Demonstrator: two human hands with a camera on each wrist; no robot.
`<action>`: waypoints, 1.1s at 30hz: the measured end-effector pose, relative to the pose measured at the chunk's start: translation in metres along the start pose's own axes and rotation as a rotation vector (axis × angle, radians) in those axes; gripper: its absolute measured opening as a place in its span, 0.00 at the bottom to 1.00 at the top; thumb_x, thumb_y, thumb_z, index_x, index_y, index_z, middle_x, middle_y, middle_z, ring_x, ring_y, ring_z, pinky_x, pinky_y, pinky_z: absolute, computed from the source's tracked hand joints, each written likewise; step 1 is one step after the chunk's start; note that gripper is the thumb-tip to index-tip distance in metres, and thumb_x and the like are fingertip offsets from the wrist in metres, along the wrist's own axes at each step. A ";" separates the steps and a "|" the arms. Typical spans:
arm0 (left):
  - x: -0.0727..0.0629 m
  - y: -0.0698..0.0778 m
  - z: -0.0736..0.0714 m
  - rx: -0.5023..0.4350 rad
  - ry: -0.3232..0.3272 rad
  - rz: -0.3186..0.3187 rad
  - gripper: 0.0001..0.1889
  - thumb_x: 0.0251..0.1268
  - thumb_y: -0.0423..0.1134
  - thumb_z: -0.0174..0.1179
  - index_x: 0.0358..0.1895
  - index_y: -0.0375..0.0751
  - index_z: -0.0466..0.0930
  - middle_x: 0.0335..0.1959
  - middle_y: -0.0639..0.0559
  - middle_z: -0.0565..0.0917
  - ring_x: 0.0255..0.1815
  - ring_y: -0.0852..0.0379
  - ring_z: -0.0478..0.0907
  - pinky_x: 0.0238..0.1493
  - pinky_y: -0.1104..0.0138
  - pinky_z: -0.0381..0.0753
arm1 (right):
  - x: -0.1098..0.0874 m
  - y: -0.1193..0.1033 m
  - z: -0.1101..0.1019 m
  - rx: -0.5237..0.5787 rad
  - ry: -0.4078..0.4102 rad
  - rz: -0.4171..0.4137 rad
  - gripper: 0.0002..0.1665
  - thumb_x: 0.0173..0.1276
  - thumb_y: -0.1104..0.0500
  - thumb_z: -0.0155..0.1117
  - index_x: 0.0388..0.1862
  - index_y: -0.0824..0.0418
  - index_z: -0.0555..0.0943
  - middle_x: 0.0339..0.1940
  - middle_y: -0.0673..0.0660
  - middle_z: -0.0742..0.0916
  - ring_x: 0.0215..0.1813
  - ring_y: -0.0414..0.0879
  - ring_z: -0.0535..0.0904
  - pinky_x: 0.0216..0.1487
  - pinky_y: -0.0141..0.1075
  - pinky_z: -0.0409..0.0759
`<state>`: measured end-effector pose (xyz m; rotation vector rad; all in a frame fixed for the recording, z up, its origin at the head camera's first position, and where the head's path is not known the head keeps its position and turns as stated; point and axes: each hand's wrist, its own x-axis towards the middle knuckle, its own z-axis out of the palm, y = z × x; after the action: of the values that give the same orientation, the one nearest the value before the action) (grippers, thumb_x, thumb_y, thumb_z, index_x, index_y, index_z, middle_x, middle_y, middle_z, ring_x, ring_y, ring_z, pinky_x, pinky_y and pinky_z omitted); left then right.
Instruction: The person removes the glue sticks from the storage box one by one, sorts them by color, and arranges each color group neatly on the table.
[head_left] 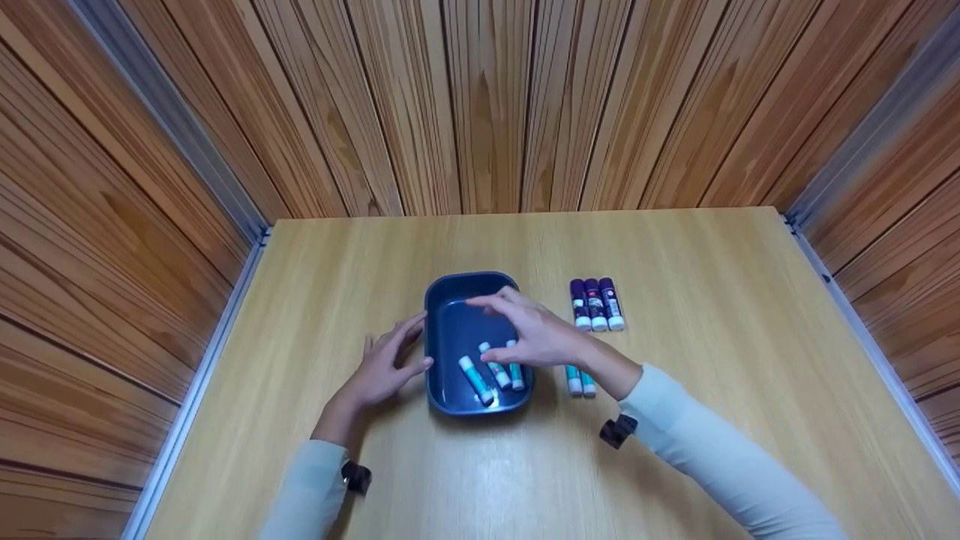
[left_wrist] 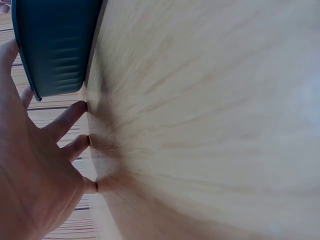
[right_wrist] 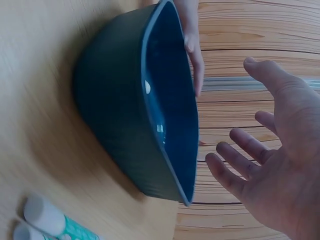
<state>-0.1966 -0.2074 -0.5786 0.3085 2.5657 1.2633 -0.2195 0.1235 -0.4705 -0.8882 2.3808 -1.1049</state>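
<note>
A dark blue plastic tub stands on the table. Three teal glue sticks with white caps lie loosely in its near half. At the tub's left side is my left hand, thumb and fingertips right at the rim; in the left wrist view its lower fingers reach down by the tabletop. Over the tub hovers my right hand, its fingers spread and nothing held. It partly covers the glue sticks in the head view. From the right wrist, the hand shows above the tub's rim, palm in view.
Right of the tub, three purple glue sticks lie side by side. Nearer me, two teal glue sticks lie together, partly hidden by my right wrist. Wood-panelled walls enclose the table at the back and sides.
</note>
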 end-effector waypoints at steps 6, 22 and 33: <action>0.000 0.001 -0.001 0.002 -0.005 0.010 0.42 0.83 0.60 0.64 0.92 0.76 0.53 0.93 0.52 0.66 0.99 0.34 0.44 0.90 0.24 0.19 | 0.009 0.005 0.017 0.016 -0.050 0.011 0.47 0.81 0.47 0.76 0.91 0.49 0.66 0.81 0.68 0.75 0.84 0.66 0.75 0.83 0.69 0.77; 0.001 0.000 0.000 0.001 -0.008 0.022 0.42 0.84 0.60 0.64 0.91 0.78 0.52 0.93 0.54 0.66 0.99 0.34 0.44 0.90 0.24 0.18 | 0.022 0.010 0.051 -0.018 -0.135 0.144 0.45 0.82 0.49 0.74 0.91 0.51 0.65 0.78 0.68 0.75 0.76 0.63 0.76 0.78 0.65 0.81; 0.001 0.000 -0.002 -0.005 -0.017 0.032 0.42 0.83 0.62 0.64 0.92 0.76 0.53 0.93 0.54 0.66 0.99 0.34 0.45 0.89 0.23 0.19 | 0.023 0.010 0.048 0.076 -0.022 0.101 0.38 0.85 0.54 0.69 0.89 0.48 0.69 0.79 0.66 0.73 0.77 0.65 0.74 0.77 0.68 0.81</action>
<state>-0.1983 -0.2088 -0.5778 0.3587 2.5528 1.2720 -0.2137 0.0868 -0.5101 -0.7421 2.3219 -1.1318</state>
